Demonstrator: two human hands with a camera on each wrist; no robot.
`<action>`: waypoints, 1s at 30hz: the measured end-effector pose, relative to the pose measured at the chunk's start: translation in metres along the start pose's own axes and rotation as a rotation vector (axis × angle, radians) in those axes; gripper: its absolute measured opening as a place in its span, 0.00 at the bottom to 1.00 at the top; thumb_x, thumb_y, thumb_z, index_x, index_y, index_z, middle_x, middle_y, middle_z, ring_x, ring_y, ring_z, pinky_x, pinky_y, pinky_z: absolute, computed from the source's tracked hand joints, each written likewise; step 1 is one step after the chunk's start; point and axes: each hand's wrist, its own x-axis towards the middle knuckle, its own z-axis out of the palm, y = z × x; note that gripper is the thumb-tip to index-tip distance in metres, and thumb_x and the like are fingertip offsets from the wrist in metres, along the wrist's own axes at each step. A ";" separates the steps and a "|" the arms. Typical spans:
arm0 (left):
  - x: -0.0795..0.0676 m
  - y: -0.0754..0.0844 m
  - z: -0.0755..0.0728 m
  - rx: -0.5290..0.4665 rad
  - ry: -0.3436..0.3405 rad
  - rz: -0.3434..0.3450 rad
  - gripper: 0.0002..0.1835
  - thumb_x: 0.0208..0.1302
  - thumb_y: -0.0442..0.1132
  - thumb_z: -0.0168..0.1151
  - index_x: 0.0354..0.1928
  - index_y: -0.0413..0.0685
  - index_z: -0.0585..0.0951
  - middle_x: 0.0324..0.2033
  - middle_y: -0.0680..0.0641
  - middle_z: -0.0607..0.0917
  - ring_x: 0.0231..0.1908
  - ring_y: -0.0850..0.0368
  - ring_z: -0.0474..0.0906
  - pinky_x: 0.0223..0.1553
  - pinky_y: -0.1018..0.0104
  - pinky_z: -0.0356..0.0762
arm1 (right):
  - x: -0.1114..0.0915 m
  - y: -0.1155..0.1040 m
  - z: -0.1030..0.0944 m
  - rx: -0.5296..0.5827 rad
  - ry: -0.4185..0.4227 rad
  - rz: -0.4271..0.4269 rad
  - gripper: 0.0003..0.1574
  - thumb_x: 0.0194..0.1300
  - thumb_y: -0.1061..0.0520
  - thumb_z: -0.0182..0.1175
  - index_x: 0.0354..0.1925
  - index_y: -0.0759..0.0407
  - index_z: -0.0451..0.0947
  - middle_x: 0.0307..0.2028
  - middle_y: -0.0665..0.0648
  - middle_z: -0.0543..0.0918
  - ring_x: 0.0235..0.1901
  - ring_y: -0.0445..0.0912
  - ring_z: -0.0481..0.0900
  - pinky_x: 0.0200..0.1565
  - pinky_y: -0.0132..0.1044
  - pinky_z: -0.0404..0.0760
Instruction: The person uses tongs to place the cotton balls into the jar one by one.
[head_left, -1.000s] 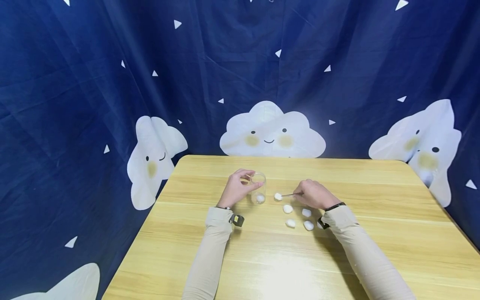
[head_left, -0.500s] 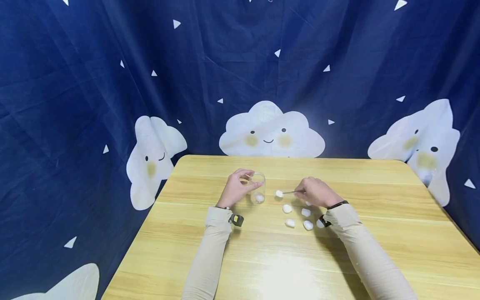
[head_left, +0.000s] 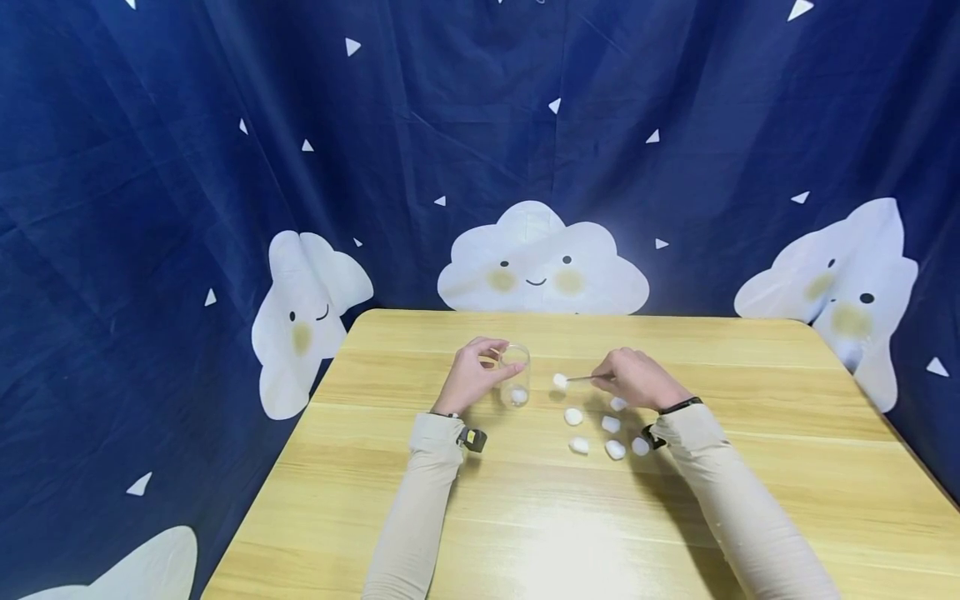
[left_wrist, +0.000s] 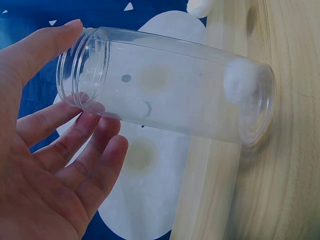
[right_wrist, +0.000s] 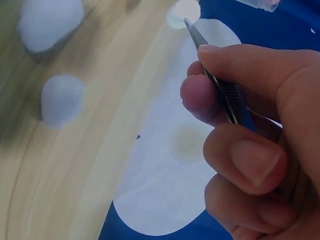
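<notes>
My left hand (head_left: 474, 375) holds a clear plastic jar (left_wrist: 170, 85) near its threaded mouth, thumb on one side and fingers on the other. The jar stands upright on the table without a lid, and one cotton ball (left_wrist: 240, 81) lies at its bottom. In my right hand (head_left: 636, 379) is a pair of metal tweezers (right_wrist: 220, 85), pinched between thumb and fingers. The tweezers' tips grip another cotton ball (right_wrist: 184, 13), raised above the table to the right of the jar.
Several loose cotton balls (head_left: 615, 450) lie on the wooden table (head_left: 375, 500), in front of and beneath my right hand. Behind the table hangs a dark blue curtain (head_left: 405, 125) with white clouds and triangles.
My right hand has lifted the cotton ball in the tweezers slightly up off the table, shifting a little to the right. The left hand and jar stay put.
</notes>
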 end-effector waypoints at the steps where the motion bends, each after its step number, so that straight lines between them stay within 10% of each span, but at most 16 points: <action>1: 0.000 0.000 0.000 -0.001 0.000 0.000 0.31 0.57 0.54 0.79 0.60 0.47 0.84 0.56 0.47 0.86 0.52 0.51 0.84 0.55 0.56 0.86 | 0.000 0.000 -0.001 -0.001 0.003 0.006 0.08 0.68 0.60 0.67 0.31 0.53 0.91 0.30 0.51 0.91 0.26 0.36 0.78 0.31 0.35 0.77; 30: -0.003 0.002 -0.002 0.005 -0.015 -0.019 0.31 0.58 0.56 0.77 0.61 0.51 0.84 0.56 0.47 0.86 0.52 0.51 0.83 0.56 0.56 0.85 | 0.004 -0.015 -0.021 0.006 0.060 -0.004 0.20 0.68 0.61 0.66 0.20 0.46 0.78 0.20 0.44 0.78 0.20 0.37 0.67 0.27 0.32 0.66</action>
